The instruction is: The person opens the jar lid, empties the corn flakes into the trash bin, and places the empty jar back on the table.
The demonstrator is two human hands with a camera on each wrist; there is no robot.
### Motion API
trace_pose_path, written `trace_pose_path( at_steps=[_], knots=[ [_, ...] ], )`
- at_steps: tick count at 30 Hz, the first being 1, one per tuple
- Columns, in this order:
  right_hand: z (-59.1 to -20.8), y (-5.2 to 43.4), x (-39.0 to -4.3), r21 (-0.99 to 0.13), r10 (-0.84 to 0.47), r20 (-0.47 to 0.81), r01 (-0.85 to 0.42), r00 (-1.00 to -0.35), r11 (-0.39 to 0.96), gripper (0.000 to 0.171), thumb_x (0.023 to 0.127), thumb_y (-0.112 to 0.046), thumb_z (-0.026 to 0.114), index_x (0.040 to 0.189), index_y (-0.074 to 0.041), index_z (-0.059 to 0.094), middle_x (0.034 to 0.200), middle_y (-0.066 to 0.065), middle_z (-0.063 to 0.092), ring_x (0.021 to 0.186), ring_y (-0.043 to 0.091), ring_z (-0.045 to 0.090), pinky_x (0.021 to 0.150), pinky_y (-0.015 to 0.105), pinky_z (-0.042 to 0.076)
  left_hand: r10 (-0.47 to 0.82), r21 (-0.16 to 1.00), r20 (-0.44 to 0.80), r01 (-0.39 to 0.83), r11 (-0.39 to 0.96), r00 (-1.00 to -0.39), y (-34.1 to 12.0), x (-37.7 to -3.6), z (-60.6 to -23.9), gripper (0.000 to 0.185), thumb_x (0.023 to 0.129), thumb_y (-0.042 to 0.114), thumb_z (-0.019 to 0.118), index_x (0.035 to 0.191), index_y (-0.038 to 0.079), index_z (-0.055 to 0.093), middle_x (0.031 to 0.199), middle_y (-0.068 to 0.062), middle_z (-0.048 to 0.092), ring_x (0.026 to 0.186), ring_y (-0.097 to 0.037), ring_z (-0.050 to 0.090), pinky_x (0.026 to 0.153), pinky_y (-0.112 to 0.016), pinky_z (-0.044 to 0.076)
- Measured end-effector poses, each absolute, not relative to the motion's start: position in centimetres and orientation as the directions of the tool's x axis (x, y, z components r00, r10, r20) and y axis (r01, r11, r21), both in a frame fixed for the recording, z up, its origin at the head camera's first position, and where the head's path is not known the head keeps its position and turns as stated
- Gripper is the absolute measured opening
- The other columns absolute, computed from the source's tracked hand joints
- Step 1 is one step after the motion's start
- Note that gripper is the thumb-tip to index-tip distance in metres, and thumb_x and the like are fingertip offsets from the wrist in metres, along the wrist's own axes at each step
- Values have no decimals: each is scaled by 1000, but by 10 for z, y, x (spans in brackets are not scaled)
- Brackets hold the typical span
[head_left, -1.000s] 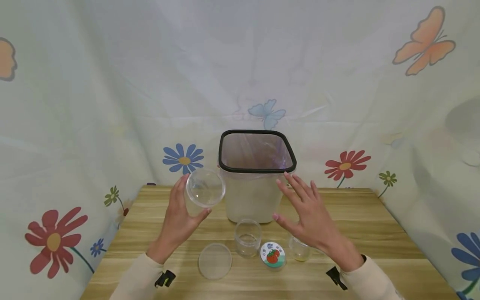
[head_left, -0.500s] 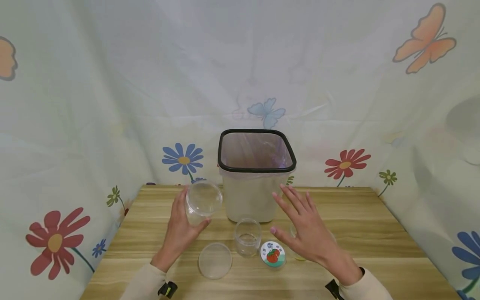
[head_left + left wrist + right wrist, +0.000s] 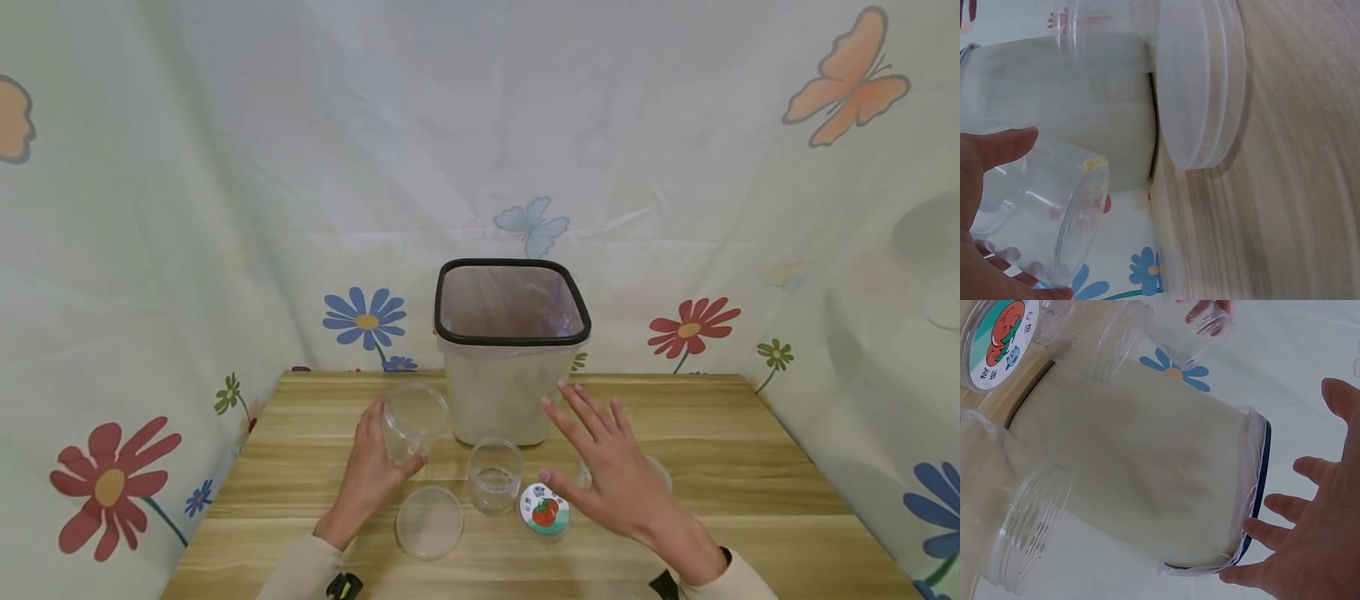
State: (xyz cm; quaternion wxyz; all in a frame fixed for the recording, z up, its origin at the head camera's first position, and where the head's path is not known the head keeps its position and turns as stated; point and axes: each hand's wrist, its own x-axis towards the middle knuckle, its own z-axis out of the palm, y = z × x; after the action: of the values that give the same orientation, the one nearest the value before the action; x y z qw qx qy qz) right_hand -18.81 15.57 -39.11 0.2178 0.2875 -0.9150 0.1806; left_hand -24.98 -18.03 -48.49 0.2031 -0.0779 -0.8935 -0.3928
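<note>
My left hand grips a clear plastic jar in front of the bin's left side, with thumb and fingers curled round its wall. A yellowish smear shows at the jar's edge in the left wrist view. My right hand hovers with spread fingers, holding nothing, over another clear jar, which it partly hides in the head view. Between the hands stands an open clear jar. Beside it is a round container with a tomato-print top. A translucent round lid lies nearest my left wrist.
A pale bin with a black rim and a thin plastic liner stands at the back middle of the wooden table. Behind the table hangs a white cloth printed with flowers and butterflies.
My left hand has lowered the jar from beside the bin's rim toward the table and tilted it. My right hand has sunk slightly, away from the bin's rim, fingers still spread.
</note>
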Motion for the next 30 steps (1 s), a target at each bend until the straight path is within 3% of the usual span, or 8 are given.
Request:
trace_pose_path(
  at_steps=[10,30],
  knots=[
    [-395,155,-185,-210,-448,500,-605,-741,768,79,88,-49,66,155,-30,29,163,6,26,148,34,27,115,69,16,-12,680,364,257,687,-931,-180,-252,-493,115,62,24,92,152,5,23,150,-22,36,136,-41,41,109,-61,38],
    [-400,155,-184,-222,-445,481,-596,-755,771,79,88,-49,66,155,-31,29,164,0,23,148,32,28,114,69,17,-2,683,217,150,715,-976,-189,-257,-510,116,68,30,89,153,0,17,152,-26,33,135,-45,42,109,-58,39]
  ],
)
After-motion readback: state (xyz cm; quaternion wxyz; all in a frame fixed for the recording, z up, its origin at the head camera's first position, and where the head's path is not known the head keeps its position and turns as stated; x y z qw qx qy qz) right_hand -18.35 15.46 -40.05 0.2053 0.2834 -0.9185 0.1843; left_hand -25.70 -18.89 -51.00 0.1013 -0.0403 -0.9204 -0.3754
